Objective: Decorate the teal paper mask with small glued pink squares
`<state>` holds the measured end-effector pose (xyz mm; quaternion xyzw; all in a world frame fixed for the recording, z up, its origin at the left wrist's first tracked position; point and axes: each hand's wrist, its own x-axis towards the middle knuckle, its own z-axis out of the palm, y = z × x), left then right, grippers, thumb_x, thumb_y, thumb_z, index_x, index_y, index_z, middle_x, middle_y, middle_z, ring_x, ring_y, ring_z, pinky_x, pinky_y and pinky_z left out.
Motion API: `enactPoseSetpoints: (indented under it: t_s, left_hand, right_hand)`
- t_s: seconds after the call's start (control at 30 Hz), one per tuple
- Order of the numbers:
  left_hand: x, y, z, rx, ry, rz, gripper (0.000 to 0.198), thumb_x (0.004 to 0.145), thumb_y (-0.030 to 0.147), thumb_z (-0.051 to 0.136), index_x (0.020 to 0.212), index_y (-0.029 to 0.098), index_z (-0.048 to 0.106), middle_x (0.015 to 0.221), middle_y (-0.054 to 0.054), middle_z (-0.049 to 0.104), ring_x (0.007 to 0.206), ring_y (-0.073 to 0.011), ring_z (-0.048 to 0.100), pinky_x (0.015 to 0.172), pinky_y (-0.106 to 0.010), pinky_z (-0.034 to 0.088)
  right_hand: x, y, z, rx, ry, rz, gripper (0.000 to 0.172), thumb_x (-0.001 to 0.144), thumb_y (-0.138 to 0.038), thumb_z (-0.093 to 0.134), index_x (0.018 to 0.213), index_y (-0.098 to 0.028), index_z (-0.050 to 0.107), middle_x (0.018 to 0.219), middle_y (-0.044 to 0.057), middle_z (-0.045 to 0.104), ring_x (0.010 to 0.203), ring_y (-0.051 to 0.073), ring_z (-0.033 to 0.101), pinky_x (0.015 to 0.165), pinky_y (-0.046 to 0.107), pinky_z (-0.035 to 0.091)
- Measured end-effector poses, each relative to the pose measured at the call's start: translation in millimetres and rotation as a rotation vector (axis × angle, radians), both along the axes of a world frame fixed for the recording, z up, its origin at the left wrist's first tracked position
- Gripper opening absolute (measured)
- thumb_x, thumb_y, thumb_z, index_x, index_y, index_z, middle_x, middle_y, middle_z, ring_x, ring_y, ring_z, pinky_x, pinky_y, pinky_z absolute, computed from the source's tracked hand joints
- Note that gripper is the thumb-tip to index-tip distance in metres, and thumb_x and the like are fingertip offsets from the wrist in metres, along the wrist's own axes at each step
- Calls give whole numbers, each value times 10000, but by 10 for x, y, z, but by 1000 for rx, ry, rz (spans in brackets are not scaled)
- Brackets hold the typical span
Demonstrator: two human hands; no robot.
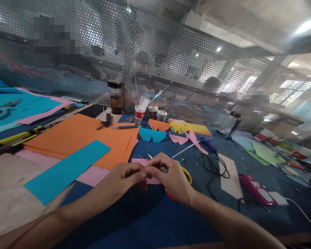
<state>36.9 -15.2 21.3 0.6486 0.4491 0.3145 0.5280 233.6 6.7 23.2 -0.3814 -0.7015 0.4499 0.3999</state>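
Left hand (131, 174) and right hand (169, 176) pinch closed over pink paper (153, 181); cup label (141, 113) illegible.

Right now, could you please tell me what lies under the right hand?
Pink paper, a yellow rim and a red rim peek out from beneath the right hand; what it covers cannot be seen.
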Motion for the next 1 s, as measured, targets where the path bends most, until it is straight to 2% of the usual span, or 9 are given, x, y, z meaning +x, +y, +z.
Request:
enactPoseSetpoints:
  t_s: [0.23,0.37,0.5,0.6,0.73,0.87,1.0]
  left_hand:
    - [31,-26,17,28,1,34,172,896,369,635,908,221,722,851,-9,728,845,-207,670,761,-314,493]
    - [48,-61,51,32,31,86,236,905,417,626,967,219,738,942,-38,768,905,-235,693,791,-333,504]
    - [50,-63,42,66,48,91,336,943,483,556,890,212,749,881,-41,777,864,-231,698,756,-319,494]
    - [53,-59,32,74,85,109,351,947,486,553,841,213,745,819,-27,763,810,-218,686,700,-298,470]
    - [48,-56,33,29,46,102,339,940,486,566,858,207,739,856,-35,778,855,-237,704,762,-316,497]
    - [46,-55,60,19,62,74,380,946,503,544,824,201,740,843,-46,784,852,-245,717,792,-337,507]
    - [49,-54,75,15,68,47,387,951,504,526,837,207,747,850,-50,781,862,-242,715,792,-341,516]
  right_hand:
    - [-10,12,-9,-38,17,-30,113,863,-314,759,847,-210,718,827,-17,680,775,140,595,707,265,445]
    - [-7,8,-20,-55,31,-23,135,862,-326,759,852,-203,702,822,-12,687,773,142,606,711,262,455]
    - [-21,9,-6,-90,58,6,162,862,-342,751,853,-199,675,813,-8,705,781,154,641,732,270,480]
    - [-19,16,41,-94,47,2,157,914,-333,682,842,-193,687,805,-7,695,784,150,643,737,265,482]
    - [4,19,79,-48,27,-6,286,999,-360,546,858,-176,714,845,13,680,825,146,629,776,264,476]
    - [-2,8,32,-58,29,-6,163,925,-338,668,880,-188,712,838,-4,695,796,143,632,733,257,473]
    - [-27,-4,-12,-82,65,27,86,901,-282,689,883,-200,708,808,-10,712,779,146,660,722,265,491]
